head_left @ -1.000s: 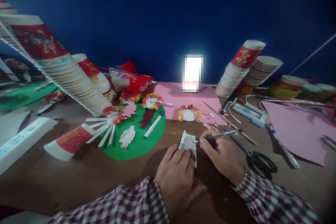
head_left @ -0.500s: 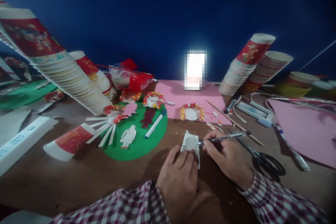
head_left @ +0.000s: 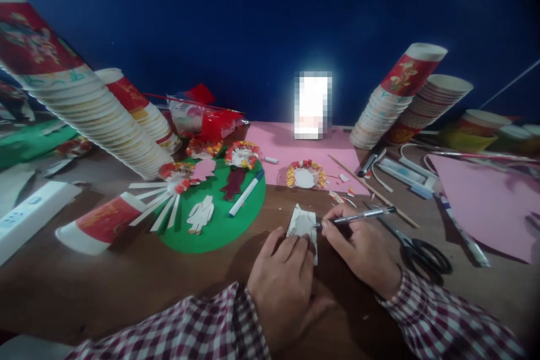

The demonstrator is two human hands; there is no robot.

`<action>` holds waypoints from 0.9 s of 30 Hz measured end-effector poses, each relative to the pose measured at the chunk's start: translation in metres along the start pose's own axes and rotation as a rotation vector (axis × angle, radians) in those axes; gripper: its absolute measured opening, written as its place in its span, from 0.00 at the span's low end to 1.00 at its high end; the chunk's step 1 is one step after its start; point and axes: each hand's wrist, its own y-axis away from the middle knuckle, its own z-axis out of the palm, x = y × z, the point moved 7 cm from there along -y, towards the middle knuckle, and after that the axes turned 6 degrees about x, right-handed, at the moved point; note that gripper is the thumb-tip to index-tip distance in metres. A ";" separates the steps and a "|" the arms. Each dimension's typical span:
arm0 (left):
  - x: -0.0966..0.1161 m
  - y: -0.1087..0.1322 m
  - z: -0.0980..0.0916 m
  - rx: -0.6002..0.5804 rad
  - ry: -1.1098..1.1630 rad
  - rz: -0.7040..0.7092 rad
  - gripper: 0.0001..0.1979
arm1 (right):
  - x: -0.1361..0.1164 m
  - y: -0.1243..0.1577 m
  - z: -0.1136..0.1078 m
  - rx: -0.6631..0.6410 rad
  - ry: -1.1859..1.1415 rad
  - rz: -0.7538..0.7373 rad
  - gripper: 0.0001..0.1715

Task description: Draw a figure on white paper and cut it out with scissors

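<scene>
A small white piece of paper (head_left: 304, 220) with outlines drawn on it lies on the brown table. My left hand (head_left: 282, 281) rests flat over its lower part, fingertips pressing it down and hiding that end. My right hand (head_left: 360, 247) is closed round a slim pen (head_left: 358, 216), whose tip touches or nearly touches the paper's right side. Beyond the paper, a round paper piece with a frilly red and yellow border (head_left: 304, 175) lies on a pink sheet (head_left: 276, 171). Black-handled scissors (head_left: 426, 256) lie beside my right hand.
A green paper disc (head_left: 194, 243) at left bears a white cut-out figure (head_left: 199, 215) and a capped marker (head_left: 246, 194). Tall paper cup stacks (head_left: 97, 107) lean at left, others (head_left: 382, 115) at right. A red cup (head_left: 101, 223) lies near a power strip (head_left: 34, 216). A thin stick (head_left: 375, 192) lies at right.
The whole view has shifted slightly, so things sit a little further left and higher. Both hands keep nearly the same pose, and the pen tip stays at the paper's right side.
</scene>
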 end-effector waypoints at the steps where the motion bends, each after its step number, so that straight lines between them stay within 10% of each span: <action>1: 0.000 0.000 0.000 -0.002 0.001 0.001 0.29 | 0.000 0.000 0.000 0.003 0.006 0.000 0.08; 27: 0.001 -0.001 0.000 -0.019 -0.013 0.004 0.30 | -0.001 0.001 0.000 -0.002 0.022 -0.013 0.07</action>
